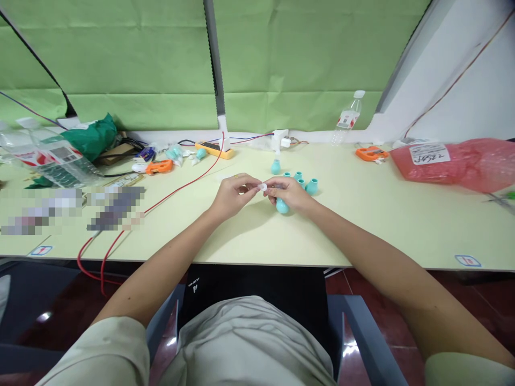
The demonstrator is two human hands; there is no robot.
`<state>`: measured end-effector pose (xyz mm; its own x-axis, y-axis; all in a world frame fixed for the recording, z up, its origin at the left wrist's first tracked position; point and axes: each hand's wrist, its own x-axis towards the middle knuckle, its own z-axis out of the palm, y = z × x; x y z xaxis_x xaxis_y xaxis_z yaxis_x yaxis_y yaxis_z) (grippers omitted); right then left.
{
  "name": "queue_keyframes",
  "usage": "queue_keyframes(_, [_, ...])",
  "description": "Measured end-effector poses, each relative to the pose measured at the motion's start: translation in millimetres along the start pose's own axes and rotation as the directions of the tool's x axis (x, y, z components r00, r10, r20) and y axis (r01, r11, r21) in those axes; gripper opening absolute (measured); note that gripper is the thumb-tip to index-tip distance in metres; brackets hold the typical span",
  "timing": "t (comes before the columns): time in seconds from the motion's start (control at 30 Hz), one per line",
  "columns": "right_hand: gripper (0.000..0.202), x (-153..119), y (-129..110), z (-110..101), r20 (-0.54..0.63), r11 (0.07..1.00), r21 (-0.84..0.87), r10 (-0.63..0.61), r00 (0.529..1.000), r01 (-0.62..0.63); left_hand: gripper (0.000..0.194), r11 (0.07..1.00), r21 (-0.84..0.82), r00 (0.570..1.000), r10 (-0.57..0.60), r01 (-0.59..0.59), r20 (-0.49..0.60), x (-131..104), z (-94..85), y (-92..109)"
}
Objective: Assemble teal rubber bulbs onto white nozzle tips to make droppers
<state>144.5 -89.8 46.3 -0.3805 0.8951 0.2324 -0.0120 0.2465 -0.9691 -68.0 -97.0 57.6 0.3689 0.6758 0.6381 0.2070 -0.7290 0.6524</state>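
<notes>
Here, the left hand [233, 197] and right hand [293, 193] pinch a white piece [263, 187].

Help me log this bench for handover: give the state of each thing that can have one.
Left hand: pinching small white piece
Right hand: pinching it too
Nearest teal bulb: below right hand, held or resting unclear
Back teal bulb: standing
Right-side bottle: upright, capped
Green bag: crumpled
Red bag: lying down, labelled
Red cables: slack, over table edge

Green-covered wall [322, 59], pale tabletop [406, 225], dark-red tiled floor [390, 327] (glossy), grey chair [368, 335]
</notes>
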Motion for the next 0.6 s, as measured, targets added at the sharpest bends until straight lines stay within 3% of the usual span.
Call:
queue_keyframes(0.2, [0.025, 0.1, -1.8, 0.8, -0.001, 1.000, -0.025, -0.007, 1.000, 0.007, 0.017, 0.959, 0.179, 0.974, 0.225, -0.219, -0.011, -1.4, 1.5, -6.7])
queue_keyframes(0.6, [0.027, 1.1, 0.0, -0.1, -0.021, 1.000, -0.017, -0.016, 1.000, 0.016, 0.017, 0.926, 0.229, 0.948, 0.317, -0.301, -0.035, -0.7, 2.8, -7.1])
